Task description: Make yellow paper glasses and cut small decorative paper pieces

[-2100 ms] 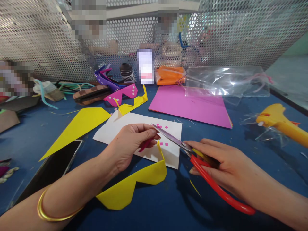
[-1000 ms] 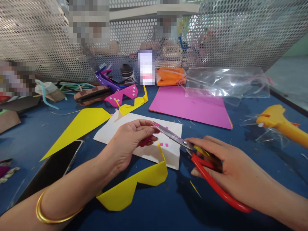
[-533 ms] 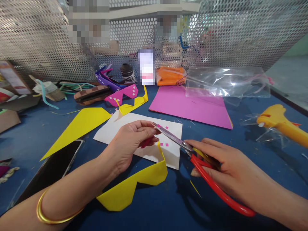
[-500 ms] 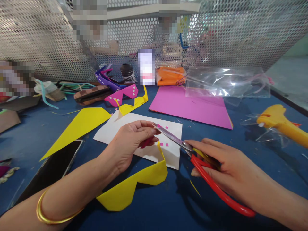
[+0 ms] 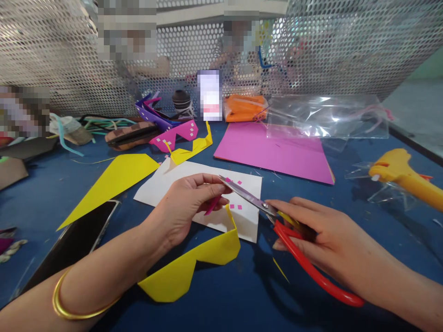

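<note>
While the cut is in hand, the parts read from left to right, each placed against the white sheet:

Phone: dark, lying flat on the blue worktop well to the left of the white sheet.

Left hand: over the sheet's middle, fingers closed in a pinch on a narrow pink strip. Judged best kept pinched close to the blades, so the strip does not flop.

Yellow folded piece: touching the sheet's near edge, below the left hand.

Pink squares: small cut bits scattered on the sheet's right part, under the blades.

Scissors: blades nearly closed, tips over the sheet at the strip's end; red handles off its right edge. Short, even snips with the blades square to the strip should give like-sized squares that drop on the sheet.

Right hand: right of the sheet, fingers wrapped about the scissors' handles.
</note>
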The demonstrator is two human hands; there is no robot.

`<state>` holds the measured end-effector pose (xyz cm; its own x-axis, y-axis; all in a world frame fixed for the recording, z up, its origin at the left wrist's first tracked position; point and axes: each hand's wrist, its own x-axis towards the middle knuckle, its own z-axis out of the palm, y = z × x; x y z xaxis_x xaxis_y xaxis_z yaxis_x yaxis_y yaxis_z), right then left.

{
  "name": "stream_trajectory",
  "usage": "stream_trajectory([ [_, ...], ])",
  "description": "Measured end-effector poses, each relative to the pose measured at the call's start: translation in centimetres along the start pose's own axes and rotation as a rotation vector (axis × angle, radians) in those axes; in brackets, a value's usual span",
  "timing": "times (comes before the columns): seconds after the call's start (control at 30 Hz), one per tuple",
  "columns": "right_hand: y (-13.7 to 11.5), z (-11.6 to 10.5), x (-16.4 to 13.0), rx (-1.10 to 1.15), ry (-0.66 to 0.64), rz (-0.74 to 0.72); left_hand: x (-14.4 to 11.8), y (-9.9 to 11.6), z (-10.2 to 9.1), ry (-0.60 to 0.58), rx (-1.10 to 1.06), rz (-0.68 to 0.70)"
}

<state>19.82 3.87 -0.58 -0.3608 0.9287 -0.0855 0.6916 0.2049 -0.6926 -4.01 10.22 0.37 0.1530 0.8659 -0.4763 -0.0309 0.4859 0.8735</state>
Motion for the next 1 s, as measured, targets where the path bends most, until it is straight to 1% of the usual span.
stream_trajectory([
  [0.1, 0.14, 0.08, 0.02, -0.004, 0.021, -0.012, 0.02, -0.08, -0.05, -0.023, 0.025, 0.015],
  [0.17, 0.20, 0.12, 0.07, -0.011, 0.028, -0.010, 0.04, -0.12, -0.07, -0.015, 0.027, 0.012],
  [0.27, 0.17, 0.11, 0.13, -0.020, 0.021, -0.010, 0.06, -0.16, -0.07, -0.006, 0.017, 0.003],
  [0.4, -0.08, 0.12, 0.15, -0.038, 0.012, 0.002, 0.04, -0.14, -0.01, -0.022, 0.024, 0.017],
  [0.53, -0.12, 0.24, 0.12, -0.038, 0.010, 0.043, 0.00, -0.07, 0.07, 0.009, 0.051, 0.020],
  [0.7, 0.16, 0.24, 0.04, -0.068, 0.003, 0.040, 0.02, -0.14, 0.08, 0.009, 0.074, 0.032],
  [1.0, -0.34, -0.03, 0.19, -0.007, -0.020, 0.018, -0.09, 0.13, 0.18, 0.001, 0.110, 0.047],
])
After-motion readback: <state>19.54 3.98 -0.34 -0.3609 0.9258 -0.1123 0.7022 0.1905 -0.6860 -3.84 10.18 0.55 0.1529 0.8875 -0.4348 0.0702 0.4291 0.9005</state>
